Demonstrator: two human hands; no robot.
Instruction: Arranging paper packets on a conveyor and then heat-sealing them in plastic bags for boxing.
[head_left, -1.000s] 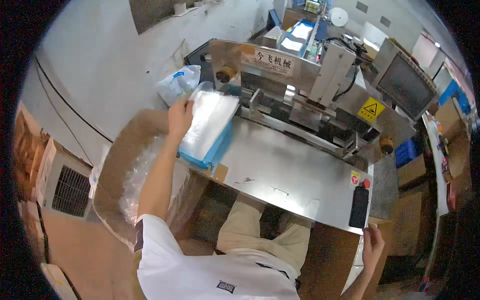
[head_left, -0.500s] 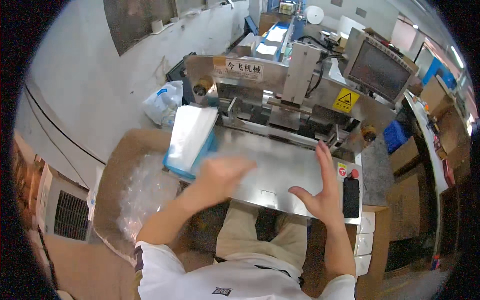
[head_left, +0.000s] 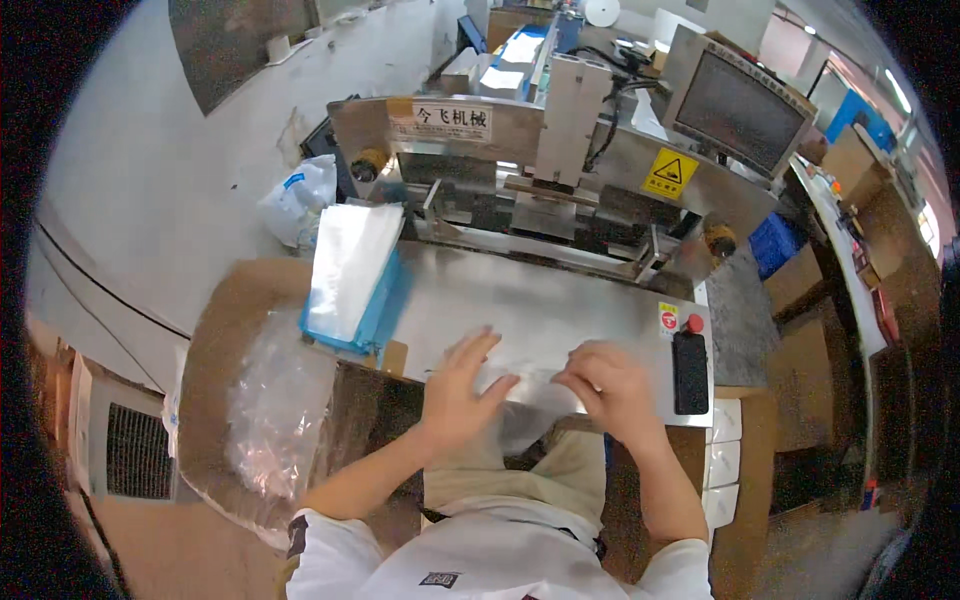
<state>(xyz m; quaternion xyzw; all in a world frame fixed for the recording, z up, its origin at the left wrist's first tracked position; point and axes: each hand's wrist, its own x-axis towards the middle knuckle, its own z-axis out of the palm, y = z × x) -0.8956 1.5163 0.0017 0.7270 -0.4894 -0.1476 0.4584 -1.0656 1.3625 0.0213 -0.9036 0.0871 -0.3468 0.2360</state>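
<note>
Both hands have drawn together at the near edge of the steel table since the earlier frames, when the left was over by the stack and the right hung spread above the table's right side; between them now lies a clear plastic bag [head_left: 520, 385], thin, glossy and nearly invisible against the metal, its lower part drooping over the table edge toward the person's lap; the left hand [head_left: 462, 385] lies flat on the bag's left part, fingers spread and extended, pressing rather than gripping; the right hand [head_left: 612, 385] is curled over the bag's right end, fingers bent in, seemingly pinching the film, though the grip itself is hidden under the knuckles; the brushed steel table [head_left: 560, 300] is smooth and softly reflective; on its left end rests a stack of clear bags [head_left: 350, 265], a whitish rectangular sheaf lying on a blue backing, well apart from the left hand; a black rectangular control box [head_left: 690, 372] with a red button above it sits just right of the right hand; left of the table stands a brown cardboard box [head_left: 215, 340] lined with crumpled clear film.
</note>
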